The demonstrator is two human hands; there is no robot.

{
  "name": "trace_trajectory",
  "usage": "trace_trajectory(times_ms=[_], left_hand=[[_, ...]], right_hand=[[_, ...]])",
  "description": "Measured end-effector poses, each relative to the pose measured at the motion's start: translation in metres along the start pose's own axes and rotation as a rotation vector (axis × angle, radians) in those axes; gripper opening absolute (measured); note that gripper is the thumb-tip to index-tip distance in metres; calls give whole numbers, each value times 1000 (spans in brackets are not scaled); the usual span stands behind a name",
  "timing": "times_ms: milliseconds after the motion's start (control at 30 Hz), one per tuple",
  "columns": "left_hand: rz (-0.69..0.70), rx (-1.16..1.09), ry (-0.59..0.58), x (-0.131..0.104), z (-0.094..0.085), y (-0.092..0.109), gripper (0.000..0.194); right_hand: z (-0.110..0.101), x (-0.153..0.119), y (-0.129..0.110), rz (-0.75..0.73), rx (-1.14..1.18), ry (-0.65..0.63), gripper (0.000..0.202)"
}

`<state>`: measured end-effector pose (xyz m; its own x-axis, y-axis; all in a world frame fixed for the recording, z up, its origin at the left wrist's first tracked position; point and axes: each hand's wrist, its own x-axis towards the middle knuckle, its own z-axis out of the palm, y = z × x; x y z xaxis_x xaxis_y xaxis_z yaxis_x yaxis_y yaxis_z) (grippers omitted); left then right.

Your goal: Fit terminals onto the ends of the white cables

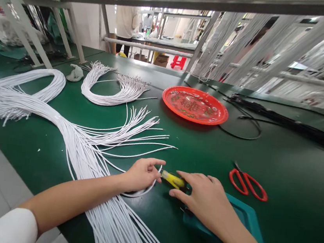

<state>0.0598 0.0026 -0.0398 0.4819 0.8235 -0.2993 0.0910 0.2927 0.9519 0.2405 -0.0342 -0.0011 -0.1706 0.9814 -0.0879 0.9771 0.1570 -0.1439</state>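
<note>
My left hand (142, 175) is closed in a pinch on a white cable (150, 189), near its end. That end meets the tip of a yellow tool with a dark rear part (175, 180); its exact kind is unclear. My right hand (200, 193) is beside the tool, thumb and forefinger apart on either side of its dark part. Whether the fingers touch it is hard to see. Beneath my right hand lies a teal plastic tray (249, 215), partly covered. A large bundle of white cables (79, 146) runs under my left forearm.
Red-handled scissors (247, 183) lie right of my right hand. Farther back are a red patterned plate (195, 105), a curved white cable bundle (102, 97) and black cables (292, 121). White strands hang from a rack at the upper right. A person (126, 24) stands beyond the table.
</note>
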Motion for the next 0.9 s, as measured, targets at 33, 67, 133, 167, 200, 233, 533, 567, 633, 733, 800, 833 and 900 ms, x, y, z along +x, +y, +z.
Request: trace_trajectory(times_ms=[33,67,133,167,200,233,533,567,633,733,800,833,900], left_hand=[[-2,-20,-1,-1,0,2,48],[2,-40,-1,-2,0,4,49],[33,-76,-8,-3,0,8,49],[55,-91,-16,-4,0,9,49],[79,-103,-26,-5,0,10,49],[99,-113,-38,-6,0,10,49],[192,-181,-89,-8,2,3,58],[205,-168,-93,-8,2,3,57],[218,-127,-113,-9,2,3,55],[226,-91,-122,-12,2,5,53],[226,-110,-92,-12,2,7,52],[221,-127,-75,-12,2,7,52],[209,-158,-59,-11,2,9,53]], right_hand=[[0,0,2,3,27,7,46],[1,-1,3,7,59,13,46],[-1,-1,5,15,137,30,47],[-2,-1,4,20,180,48,46],[-3,-1,3,23,219,71,45],[-5,-1,0,20,252,100,43],[-7,9,-26,-57,427,222,30],[-7,10,-27,-9,485,219,32],[-10,10,-27,87,602,168,34],[-15,9,-29,134,677,78,33],[-16,7,-29,100,631,102,31],[-16,6,-29,74,591,127,30],[-16,3,-26,27,505,170,27]])
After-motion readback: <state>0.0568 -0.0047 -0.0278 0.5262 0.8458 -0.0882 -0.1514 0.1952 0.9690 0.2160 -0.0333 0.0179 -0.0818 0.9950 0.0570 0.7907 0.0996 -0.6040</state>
